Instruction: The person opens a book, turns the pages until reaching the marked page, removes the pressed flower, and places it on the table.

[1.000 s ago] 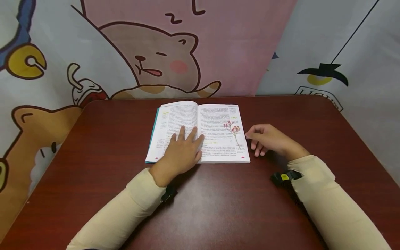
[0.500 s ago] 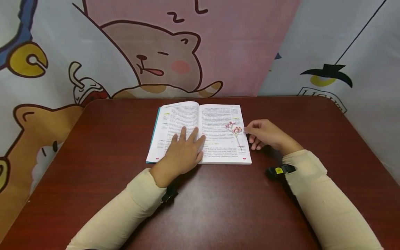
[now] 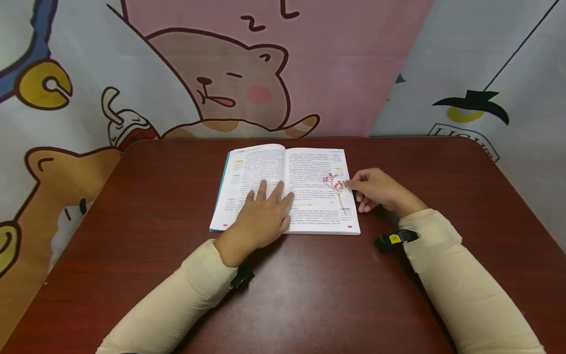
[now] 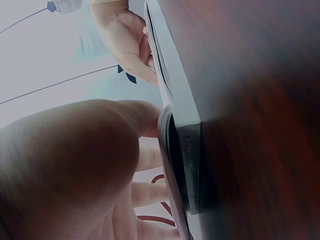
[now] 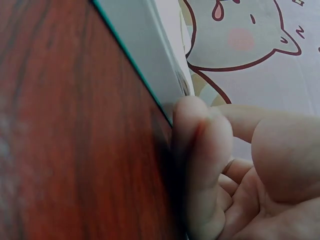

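Note:
An open book (image 3: pixel 309 169) with printed pages and a teal cover lies on the table. A sprig of small pink-red flowers (image 3: pixel 338 187) shows on its right page; whether it lies loose or is printed, I cannot tell. My left hand (image 3: pixel 261 216) rests flat with spread fingers across the lower left page and the spine. At the book's right edge, my right hand (image 3: pixel 382 189) has its fingers curled, with thumb and index pinching the page edge beside the flowers. The right wrist view shows those fingertips (image 5: pixel 190 110) against the page block; how many pages they hold is hidden.
The dark red-brown table (image 3: pixel 318 290) extends around the book, its far edge meeting a cartoon-printed backdrop (image 3: pixel 336 69). A black strap with a yellow label (image 3: pixel 395 239) sits at the right wrist, and another black strap (image 3: pixel 241 276) at the left.
My right hand has shifted slightly up along the book's right edge, and its thumb and index have come onto the page edge. The left hand stays in place; the view has drifted a little.

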A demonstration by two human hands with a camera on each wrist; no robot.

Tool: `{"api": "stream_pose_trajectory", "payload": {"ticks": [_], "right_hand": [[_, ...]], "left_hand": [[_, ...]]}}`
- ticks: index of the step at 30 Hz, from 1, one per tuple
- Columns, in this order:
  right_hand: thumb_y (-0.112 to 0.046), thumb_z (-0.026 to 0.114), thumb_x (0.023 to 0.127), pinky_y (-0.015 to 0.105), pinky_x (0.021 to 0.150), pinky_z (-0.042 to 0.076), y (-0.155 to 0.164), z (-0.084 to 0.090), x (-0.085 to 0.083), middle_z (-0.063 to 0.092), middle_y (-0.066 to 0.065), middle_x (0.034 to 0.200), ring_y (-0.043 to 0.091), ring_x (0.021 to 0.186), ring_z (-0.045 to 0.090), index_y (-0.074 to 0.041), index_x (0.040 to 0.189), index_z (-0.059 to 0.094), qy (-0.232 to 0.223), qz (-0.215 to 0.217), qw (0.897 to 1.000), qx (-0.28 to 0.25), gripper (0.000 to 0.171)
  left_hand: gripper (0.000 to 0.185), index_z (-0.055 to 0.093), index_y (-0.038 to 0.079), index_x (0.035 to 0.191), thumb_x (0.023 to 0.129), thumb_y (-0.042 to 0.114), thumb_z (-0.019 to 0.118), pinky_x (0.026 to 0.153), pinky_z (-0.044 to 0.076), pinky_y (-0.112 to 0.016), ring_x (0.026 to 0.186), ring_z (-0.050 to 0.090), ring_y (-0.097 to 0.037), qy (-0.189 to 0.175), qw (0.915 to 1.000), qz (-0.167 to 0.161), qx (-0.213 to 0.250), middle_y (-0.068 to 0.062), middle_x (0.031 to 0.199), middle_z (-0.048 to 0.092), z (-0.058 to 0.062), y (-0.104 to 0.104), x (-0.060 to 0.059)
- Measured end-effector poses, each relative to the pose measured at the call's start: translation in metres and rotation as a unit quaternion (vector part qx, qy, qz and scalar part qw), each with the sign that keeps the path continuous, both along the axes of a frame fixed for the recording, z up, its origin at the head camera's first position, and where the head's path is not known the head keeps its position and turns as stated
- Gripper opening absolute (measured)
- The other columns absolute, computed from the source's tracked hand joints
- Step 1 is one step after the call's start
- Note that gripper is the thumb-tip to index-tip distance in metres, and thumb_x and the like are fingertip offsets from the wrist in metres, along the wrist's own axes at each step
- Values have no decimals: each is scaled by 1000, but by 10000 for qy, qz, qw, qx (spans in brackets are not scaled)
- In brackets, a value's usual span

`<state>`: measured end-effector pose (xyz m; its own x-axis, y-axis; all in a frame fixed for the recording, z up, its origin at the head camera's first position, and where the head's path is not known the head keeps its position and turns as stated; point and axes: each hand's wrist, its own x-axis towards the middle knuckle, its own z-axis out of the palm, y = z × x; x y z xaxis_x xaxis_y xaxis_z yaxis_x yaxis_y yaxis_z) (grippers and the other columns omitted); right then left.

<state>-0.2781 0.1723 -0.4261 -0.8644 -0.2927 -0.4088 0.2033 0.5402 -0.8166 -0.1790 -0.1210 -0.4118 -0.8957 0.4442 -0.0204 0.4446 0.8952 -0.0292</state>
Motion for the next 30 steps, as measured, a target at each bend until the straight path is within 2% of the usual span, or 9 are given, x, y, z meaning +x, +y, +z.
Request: {"api": "stream_pose_trajectory", "payload": {"ticks": [7,15,26,30], "right_hand": [[-36,63,98,34,50,56,1,-1,-2,51,3,63,14,45,59,0,97,54,64,3,9996,277,37],[-33,62,99,34,50,57,2,-1,-2,52,3,62,14,46,62,1,100,54,121,64,9997,181,35],[-30,63,99,33,50,57,6,-3,-2,55,5,64,15,47,64,0,120,50,-33,-9,10000,-91,39],[-29,62,99,32,50,57,7,-3,-1,56,5,64,15,47,64,1,122,49,-54,-21,9999,-150,40]], "left_hand": [[52,45,18,151,103,36,49,106,41,-63,143,35,-50,85,9999,-62,-11,-14,160,37,-1,1,-1],[53,43,18,152,103,37,48,106,41,-63,143,35,-50,2,10000,-48,-87,-15,161,35,1,1,-2],[54,43,17,152,103,37,48,107,40,-64,144,34,-51,-65,10000,-32,-10,-15,161,35,-2,0,-2],[54,42,17,153,103,37,48,108,39,-64,144,32,-51,-155,9999,1,24,-15,162,33,-2,1,-3]]}}
